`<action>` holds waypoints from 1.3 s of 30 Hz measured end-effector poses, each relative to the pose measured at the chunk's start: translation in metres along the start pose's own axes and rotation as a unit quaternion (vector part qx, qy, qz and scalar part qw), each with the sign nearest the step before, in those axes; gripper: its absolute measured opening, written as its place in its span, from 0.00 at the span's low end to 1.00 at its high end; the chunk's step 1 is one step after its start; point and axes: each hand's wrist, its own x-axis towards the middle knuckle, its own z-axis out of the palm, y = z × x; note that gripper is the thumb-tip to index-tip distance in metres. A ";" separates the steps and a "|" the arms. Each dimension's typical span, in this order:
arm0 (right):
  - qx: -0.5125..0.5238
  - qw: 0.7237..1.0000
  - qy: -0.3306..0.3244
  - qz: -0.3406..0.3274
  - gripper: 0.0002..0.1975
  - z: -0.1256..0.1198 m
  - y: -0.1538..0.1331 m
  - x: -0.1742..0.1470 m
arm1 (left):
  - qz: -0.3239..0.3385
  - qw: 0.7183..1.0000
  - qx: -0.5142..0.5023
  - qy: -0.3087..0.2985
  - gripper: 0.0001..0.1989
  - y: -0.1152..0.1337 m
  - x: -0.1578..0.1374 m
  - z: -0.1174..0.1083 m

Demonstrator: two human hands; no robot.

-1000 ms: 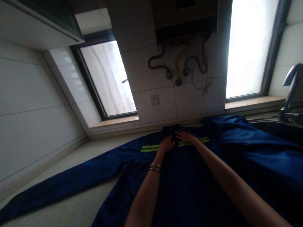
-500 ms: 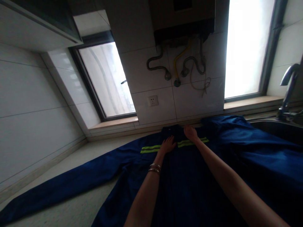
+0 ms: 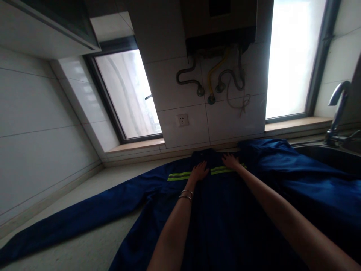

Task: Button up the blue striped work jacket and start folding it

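A dark blue work jacket [image 3: 222, 203] with yellow-green stripes across the chest lies spread on the counter. Its collar [image 3: 203, 153] points toward the wall, and one sleeve [image 3: 84, 210] stretches out to the left. My left hand [image 3: 199, 171], with bangles at the wrist, rests flat on the chest beside the left stripe, fingers spread. On the other side of the front, my right hand [image 3: 230, 162] lies with fingers apart on the cloth just above the right stripe. Bunched blue cloth [image 3: 270, 154] sits at the right, toward the sink.
At the right are a sink [image 3: 313, 150] and a chrome faucet [image 3: 338, 109]. A water heater [image 3: 221, 22] with hoses hangs on the tiled wall, above a socket [image 3: 182, 120]. The pale counter [image 3: 84, 244] shows at the left, below a wall cabinet [image 3: 47, 34].
My right hand has moved from the collar side slightly right and down, and its fingers have spread out on the cloth. My left hand stays at nearly the same place.
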 end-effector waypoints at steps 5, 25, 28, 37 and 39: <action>-0.025 0.991 -0.008 -0.131 0.27 -0.012 -0.051 -0.059 | 0.015 1.000 0.007 0.016 0.30 -0.001 0.000 0.002; 0.061 0.984 -0.026 -0.164 0.33 0.002 -0.124 -0.177 | 0.036 0.977 0.138 0.159 0.23 0.010 -0.046 -0.037; 0.065 0.984 -0.034 -0.161 0.34 -0.002 -0.124 -0.180 | -0.067 0.977 0.126 0.157 0.22 -0.023 -0.079 -0.053; 0.057 0.985 -0.042 -0.160 0.34 -0.003 -0.122 -0.185 | -0.193 0.976 0.071 -0.067 0.25 -0.143 -0.218 -0.076; 0.052 0.984 -0.043 -0.163 0.34 0.000 -0.122 -0.184 | -0.194 0.978 0.070 -0.039 0.24 -0.153 -0.237 -0.075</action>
